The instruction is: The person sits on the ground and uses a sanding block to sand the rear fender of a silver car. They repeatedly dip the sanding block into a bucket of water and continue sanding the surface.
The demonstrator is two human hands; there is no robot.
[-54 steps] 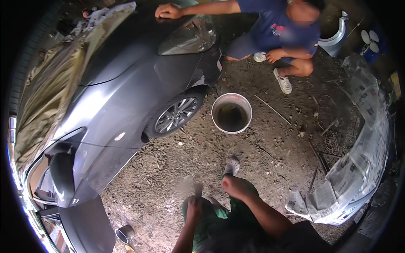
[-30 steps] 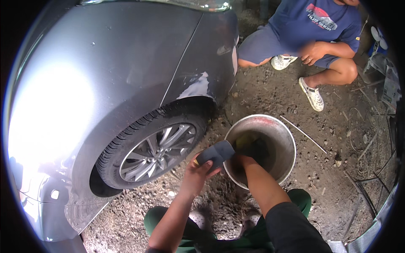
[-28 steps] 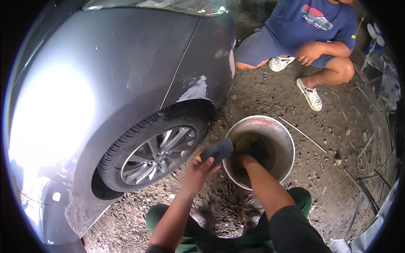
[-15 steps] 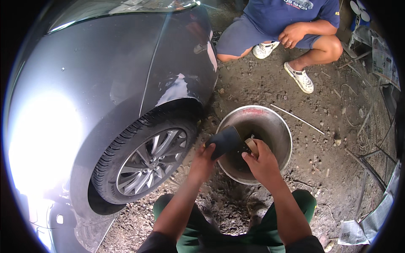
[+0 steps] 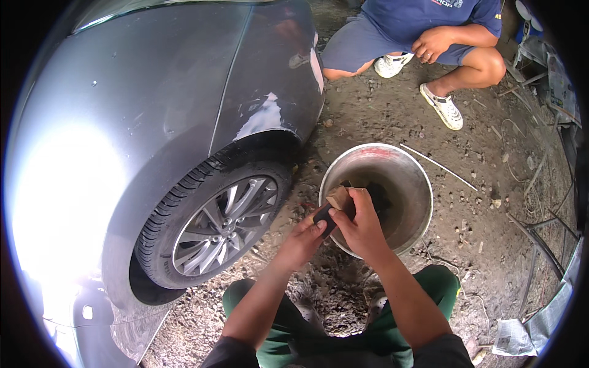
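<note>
Over the near left rim of a large pale bucket (image 5: 427,184), my two hands are together. My left hand (image 5: 299,243) grips a dark sheet of sandpaper (image 5: 325,221) by its lower end, thumb on top. With fingers closed, my right hand (image 5: 363,226) holds a light brown wooden block (image 5: 337,197) against the sheet. How far the sandpaper wraps the block is hidden by my fingers. Murky water (image 5: 396,214) lies in the bottom of the bucket. To the left is a dark grey car (image 5: 178,80) with a pale bare patch (image 5: 264,118) above its wheel arch.
The car's wheel (image 5: 226,228) stands close to the bucket's left. Another person (image 5: 423,37) squats beyond it, hands together. A thin white stick (image 5: 438,167) lies on the stony ground. Metal frames and newspaper sheets (image 5: 521,336) are along the right.
The sandpaper was spread flat in my left hand and apart from the block. Now my hands have come together, the block meets the sheet, and the sheet looks bent. The view has shifted slightly.
</note>
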